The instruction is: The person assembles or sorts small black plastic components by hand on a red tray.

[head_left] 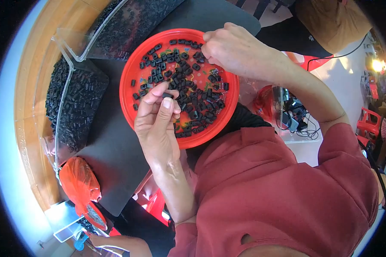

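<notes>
a red plate (131, 92) of small black parts (193, 100) sits on a dark mat (111, 150). the left hand (156, 122) hovers over the plate's near rim, thumb and fingers pinched on one black part (167, 95). the right hand (238, 49) is at the far right rim, fingertips closed among the parts. a clear bin (73, 98) of black parts crowds the left; bare mat lies near-left of the plate.

A single head-worn fisheye view looks steeply down from above the person's chest onto the bench (116, 141). It sits close: the red dish (131, 92) fills the upper centre, both forearms enter from the lower edge, and straight edges bend toward the dark circular rim
</notes>
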{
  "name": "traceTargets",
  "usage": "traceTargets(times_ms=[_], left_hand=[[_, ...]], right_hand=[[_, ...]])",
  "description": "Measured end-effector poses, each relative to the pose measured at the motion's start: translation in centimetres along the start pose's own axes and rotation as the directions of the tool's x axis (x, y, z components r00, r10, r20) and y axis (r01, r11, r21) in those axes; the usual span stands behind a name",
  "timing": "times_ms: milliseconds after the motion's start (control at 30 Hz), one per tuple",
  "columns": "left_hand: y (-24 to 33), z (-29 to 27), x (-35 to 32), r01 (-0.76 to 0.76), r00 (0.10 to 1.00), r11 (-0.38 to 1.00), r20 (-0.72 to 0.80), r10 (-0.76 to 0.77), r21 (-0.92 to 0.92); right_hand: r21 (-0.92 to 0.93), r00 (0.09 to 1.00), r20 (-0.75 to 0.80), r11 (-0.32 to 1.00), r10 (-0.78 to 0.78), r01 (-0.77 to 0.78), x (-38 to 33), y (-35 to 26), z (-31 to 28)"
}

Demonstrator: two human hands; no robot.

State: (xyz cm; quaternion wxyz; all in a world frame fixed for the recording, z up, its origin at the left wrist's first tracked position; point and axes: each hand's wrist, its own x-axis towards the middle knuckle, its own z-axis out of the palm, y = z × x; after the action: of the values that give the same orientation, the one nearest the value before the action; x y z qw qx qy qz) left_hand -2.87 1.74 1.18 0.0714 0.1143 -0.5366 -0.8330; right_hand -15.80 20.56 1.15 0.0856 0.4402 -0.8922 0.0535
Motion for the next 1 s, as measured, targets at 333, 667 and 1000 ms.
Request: traceTargets(times_ms=[333, 667, 1000], left_hand=[[-0.1, 0.1, -0.4, 0.011, 0.998, 0.994, -0.057, -0.018, -0.110], [0.0, 1.4, -0.8, -0.034, 0.992, 0.999, -0.121, 0.037, 0.027], [1.1, -0.2, -0.9, -0.054, 0.996, 0.999, 0.068, 0.054, -0.008]], right_hand=[[0.665, 0.996, -0.002, 0.744, 0.087, -0.064, 0.0, -0.9, -2.9], [0.861, 0.995, -0.079, 0.507, 0.058, 0.038, 0.7, -4.4, -4.2], [0.975, 0.997, 0.061, 0.213, 0.046, -0.070, 1.8, -4.5, -4.8]])
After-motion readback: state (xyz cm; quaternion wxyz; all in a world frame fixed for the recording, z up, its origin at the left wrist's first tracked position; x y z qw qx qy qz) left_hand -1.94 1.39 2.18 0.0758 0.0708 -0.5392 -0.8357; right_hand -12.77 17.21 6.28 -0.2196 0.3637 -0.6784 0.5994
